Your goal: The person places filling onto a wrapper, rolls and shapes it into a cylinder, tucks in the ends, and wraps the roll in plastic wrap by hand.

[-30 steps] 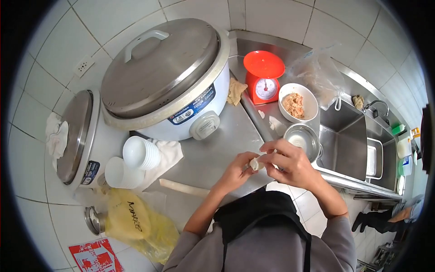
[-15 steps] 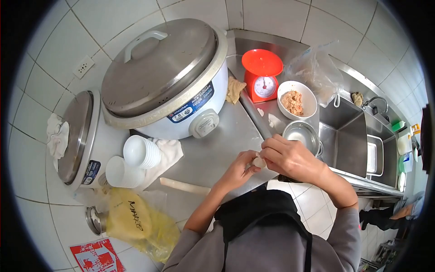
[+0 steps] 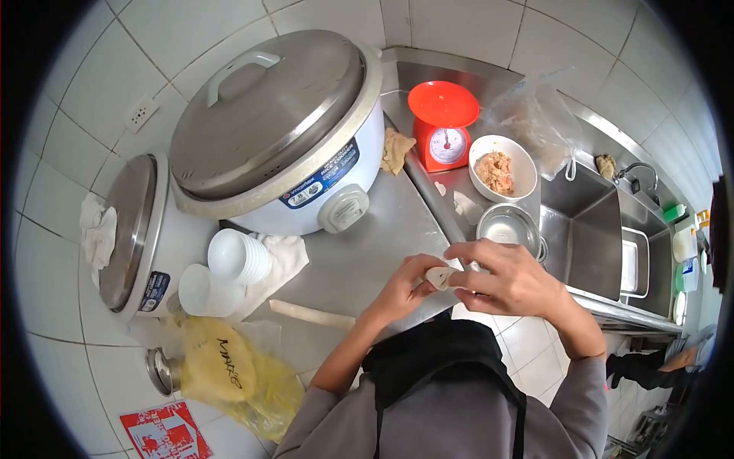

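My left hand (image 3: 405, 289) pinches a small pale piece (image 3: 441, 278) between thumb and fingers, held above the near edge of the metal surface (image 3: 375, 256). My right hand (image 3: 514, 281) is at the piece's other side, fingers bent and parted; whether they grip it, I cannot tell. Beyond my right hand stands a metal pan (image 3: 529, 220), and behind that a white bowl (image 3: 526, 170) containing orange-flecked filling (image 3: 494, 172). A red scale (image 3: 446, 149) stands beside the bowl. A pale strip (image 3: 312, 314) lies near my left forearm.
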Tool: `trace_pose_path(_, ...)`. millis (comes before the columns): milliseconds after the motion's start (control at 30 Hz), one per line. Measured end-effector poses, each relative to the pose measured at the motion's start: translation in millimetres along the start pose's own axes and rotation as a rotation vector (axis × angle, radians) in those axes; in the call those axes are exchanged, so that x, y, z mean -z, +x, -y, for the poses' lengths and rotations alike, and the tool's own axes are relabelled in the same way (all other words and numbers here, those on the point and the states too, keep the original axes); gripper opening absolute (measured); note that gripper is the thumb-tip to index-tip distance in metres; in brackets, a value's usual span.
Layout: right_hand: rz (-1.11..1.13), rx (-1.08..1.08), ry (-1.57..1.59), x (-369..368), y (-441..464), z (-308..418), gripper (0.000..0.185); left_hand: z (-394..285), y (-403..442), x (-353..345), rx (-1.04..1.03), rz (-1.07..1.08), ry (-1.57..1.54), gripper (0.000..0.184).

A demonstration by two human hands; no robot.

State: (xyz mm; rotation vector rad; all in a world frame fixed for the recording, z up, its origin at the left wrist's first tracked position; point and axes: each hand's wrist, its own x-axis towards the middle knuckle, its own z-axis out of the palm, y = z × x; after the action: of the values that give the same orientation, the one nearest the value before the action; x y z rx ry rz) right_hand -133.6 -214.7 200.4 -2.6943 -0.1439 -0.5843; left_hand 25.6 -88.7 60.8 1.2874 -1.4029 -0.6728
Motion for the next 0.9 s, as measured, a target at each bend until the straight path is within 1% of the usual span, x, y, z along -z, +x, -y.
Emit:
trace_pose_path(67,0.021,0.052,0.013,-2.5,2.2,-1.7,0.015,1.3,1.0,-0.8,-0.009,-0.004,-0.010,0.032)
trace_pose_path(133,0.042,0.016,-0.027,-3.7,2.2,-0.4,0.017,0.2,0.5,-2.2,-0.012,-0.014,-0.022,0.034)
trace_pose_path(200,0.018,-0.014,-0.084,-7.0,2.5,-1.8,0.020,-2.6,-0.4,-3.3,0.027,-0.055,0.015,0.036)
trace_pose_path(333,0.037,-0.010,-0.069,-8.7,3.6,-1.5,0.023,3.0,-1.9,-1.7,-0.012,-0.030,0.025,0.039)
trace_pose_path(400,0.108,0.018,-0.020,-8.9,4.1,-4.5,0.023,5.8,-2.7,-2.3,-0.016,-0.045,0.034,0.041)
trace_pose_path(500,0.079,0.001,0.017,-12.8,4.1,-6.0,0.021,8.4,-2.5,-1.4,-0.051,-0.031,0.024,0.043)
trace_pose_path(633,0.098,-0.008,0.001,-17.2,3.7,-8.0,0.019,9.7,-2.7,-2.7,-0.021,-0.042,-0.013,0.046)
trace_pose_path(700,0.177,-0.011,0.003,-18.1,1.6,-10.7,0.020,7.6,-0.5,-1.7,-0.045,-0.033,0.041,0.052)
trace_pose_path(833,0.105,-0.039,-0.028,-19.9,1.9,-6.0,0.019,8.1,4.5,-3.4,-0.021,-0.010,-0.067,0.056)
trace_pose_path(900,0.162,0.056,-0.088,-20.1,1.6,-9.4,0.016,9.1,10.7,-3.3,-0.086,0.036,-0.003,0.052)
